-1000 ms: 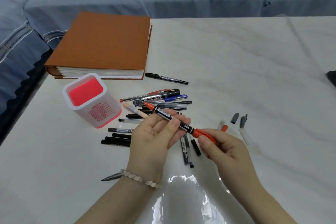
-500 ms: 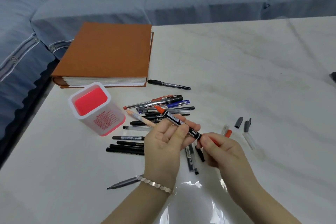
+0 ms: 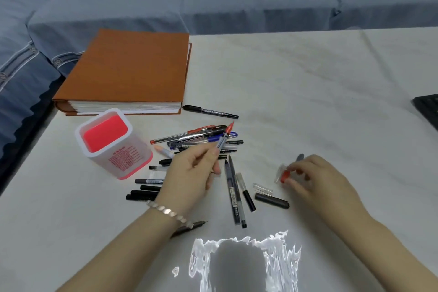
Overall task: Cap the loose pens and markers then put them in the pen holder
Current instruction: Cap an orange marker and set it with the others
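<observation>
Left of centre, the left hand [image 3: 189,173] pinched a red-tipped marker [image 3: 223,140] between thumb and fingers, its uncapped tip pointing up and to the right over the pile of loose pens [image 3: 196,137]. At centre right, the right hand [image 3: 317,180] curled its fingertips around a red cap [image 3: 284,176] low on the tabletop [image 3: 308,90]. The pink-and-white pen holder [image 3: 128,161] stood at the left of the pile, in front of an orange book [image 3: 132,71]. A clear cap [image 3: 262,189] and a black cap [image 3: 272,200] lay between the hands.
</observation>
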The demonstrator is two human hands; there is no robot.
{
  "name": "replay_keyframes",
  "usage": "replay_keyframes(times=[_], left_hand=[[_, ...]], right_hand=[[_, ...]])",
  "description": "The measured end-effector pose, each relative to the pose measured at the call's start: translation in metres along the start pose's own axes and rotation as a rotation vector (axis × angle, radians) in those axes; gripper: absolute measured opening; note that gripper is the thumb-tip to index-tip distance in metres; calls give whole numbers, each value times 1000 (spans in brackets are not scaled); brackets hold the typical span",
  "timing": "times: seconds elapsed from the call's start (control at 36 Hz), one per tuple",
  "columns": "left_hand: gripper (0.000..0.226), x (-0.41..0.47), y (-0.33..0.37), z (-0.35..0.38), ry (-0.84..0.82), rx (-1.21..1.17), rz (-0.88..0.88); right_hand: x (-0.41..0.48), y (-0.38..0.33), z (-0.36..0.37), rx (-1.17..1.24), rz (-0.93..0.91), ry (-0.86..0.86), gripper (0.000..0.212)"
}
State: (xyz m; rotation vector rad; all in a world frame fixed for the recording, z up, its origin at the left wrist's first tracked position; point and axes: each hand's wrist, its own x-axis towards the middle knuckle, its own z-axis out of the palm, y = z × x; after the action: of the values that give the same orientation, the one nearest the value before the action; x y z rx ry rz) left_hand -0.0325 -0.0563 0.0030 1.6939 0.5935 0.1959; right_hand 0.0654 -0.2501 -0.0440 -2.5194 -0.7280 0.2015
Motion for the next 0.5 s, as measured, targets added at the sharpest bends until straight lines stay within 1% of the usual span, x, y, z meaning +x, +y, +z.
replay_keyframes(times=[0.08,0.14,0.25,0.42,0.47,0.5], left_hand=[[16,-7,-9,-5,-14,29,-9],[14,-10,-15,-8,-18,36,-31],[19,-15,-20,-15,-2,83,-41],[19,-19,-22,-20,-23,116,-24],[22,-20,-24,-20,-19,121,-19],[22,-21,-25,-20,-18,121,-19]], right_hand=[[4,3,4,-8,4,-83,10],[7,6,11,-30,-12,-111,12],[10,9,15,2,-3,-92,6],[5,2,11,-99,24,-52,8],[5,2,8,-57,23,-65,5],[5,1,6,2,22,-62,6]])
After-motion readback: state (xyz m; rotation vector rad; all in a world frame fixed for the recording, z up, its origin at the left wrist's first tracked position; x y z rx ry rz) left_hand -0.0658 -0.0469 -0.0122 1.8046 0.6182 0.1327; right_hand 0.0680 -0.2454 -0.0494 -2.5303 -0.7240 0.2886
